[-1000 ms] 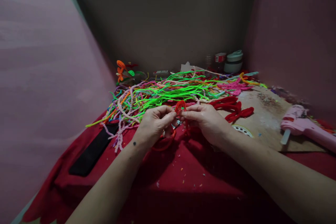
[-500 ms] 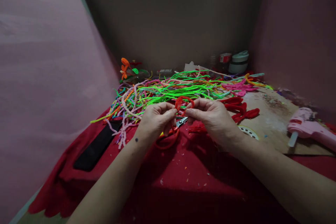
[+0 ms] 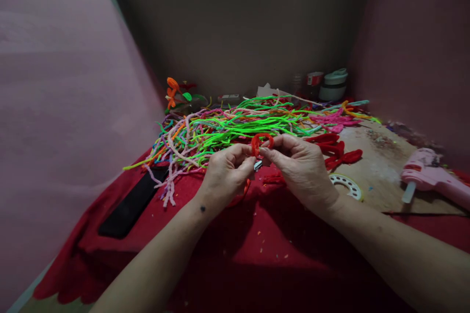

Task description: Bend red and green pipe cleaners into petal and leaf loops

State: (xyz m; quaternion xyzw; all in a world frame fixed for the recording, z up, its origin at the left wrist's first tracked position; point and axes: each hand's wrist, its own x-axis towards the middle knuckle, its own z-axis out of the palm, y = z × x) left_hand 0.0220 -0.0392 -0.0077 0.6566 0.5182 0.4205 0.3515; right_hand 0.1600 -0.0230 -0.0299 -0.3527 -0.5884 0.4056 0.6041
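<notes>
A red pipe cleaner (image 3: 263,137), bent into a loop, is pinched between my two hands above the table. My left hand (image 3: 229,171) closes thumb and fingertips on its left side. On the other side, the thumb and forefinger of my right hand (image 3: 299,164) grip it. Below the hands lie scissors (image 3: 258,165), mostly hidden behind my left hand, with a bit of metal blade showing. Several red pipe cleaner pieces (image 3: 332,149), some of them looped, lie just beyond my right hand.
A heap of coloured pipe cleaners (image 3: 235,124) spreads across the back of the red cloth (image 3: 253,239). A black phone-like slab (image 3: 128,208) lies left. To the right are a white ring with holes (image 3: 347,186), a board (image 3: 378,171) and a pink glue gun (image 3: 428,173).
My left hand has moved right, closer to my right hand, and now covers more of the scissors. The red loop has shifted slightly right and looks narrower.
</notes>
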